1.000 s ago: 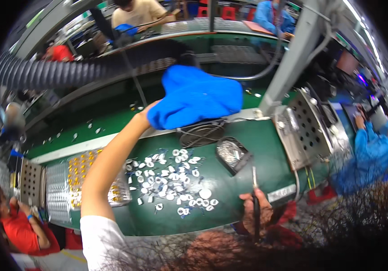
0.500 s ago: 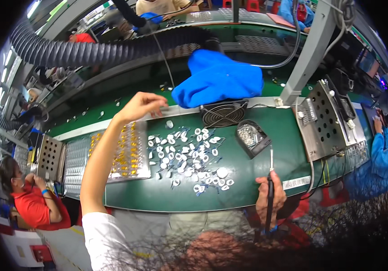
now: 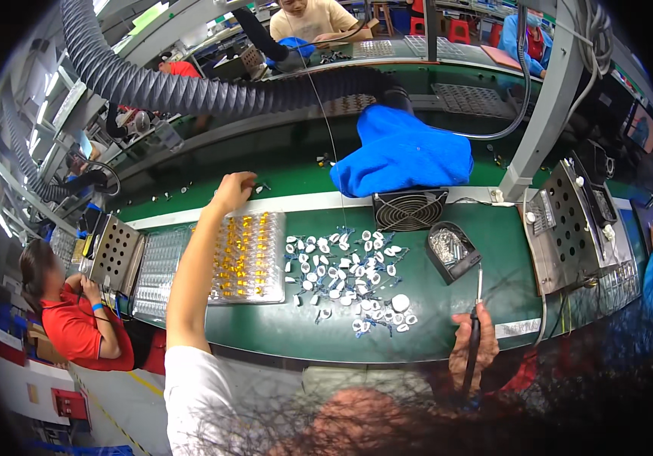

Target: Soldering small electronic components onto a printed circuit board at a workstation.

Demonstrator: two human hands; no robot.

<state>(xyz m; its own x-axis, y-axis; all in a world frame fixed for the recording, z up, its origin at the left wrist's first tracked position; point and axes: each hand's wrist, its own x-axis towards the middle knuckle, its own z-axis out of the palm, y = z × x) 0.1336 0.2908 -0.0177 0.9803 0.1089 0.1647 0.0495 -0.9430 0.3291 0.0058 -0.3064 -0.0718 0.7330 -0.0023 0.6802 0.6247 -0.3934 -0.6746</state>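
The left hand (image 3: 234, 190) hangs over the green strip (image 3: 212, 194) beyond the pale rail, fingers curled just beside a small white part (image 3: 263, 188); whether they touch it cannot be told. The right hand (image 3: 475, 351) is clamped around a black-handled tool (image 3: 476, 327), its slim metal tip near the dark scoop-shaped tray (image 3: 459, 271). A pinch on the part's white body, sparing any thin leads, would serve best, with the tip pointed clear of the other forearm and the loose white parts (image 3: 353, 285) on the worktop (image 3: 246, 334). A pale label (image 3: 517, 328) at the worktop's near edge carries dark characters; no brand is legible.
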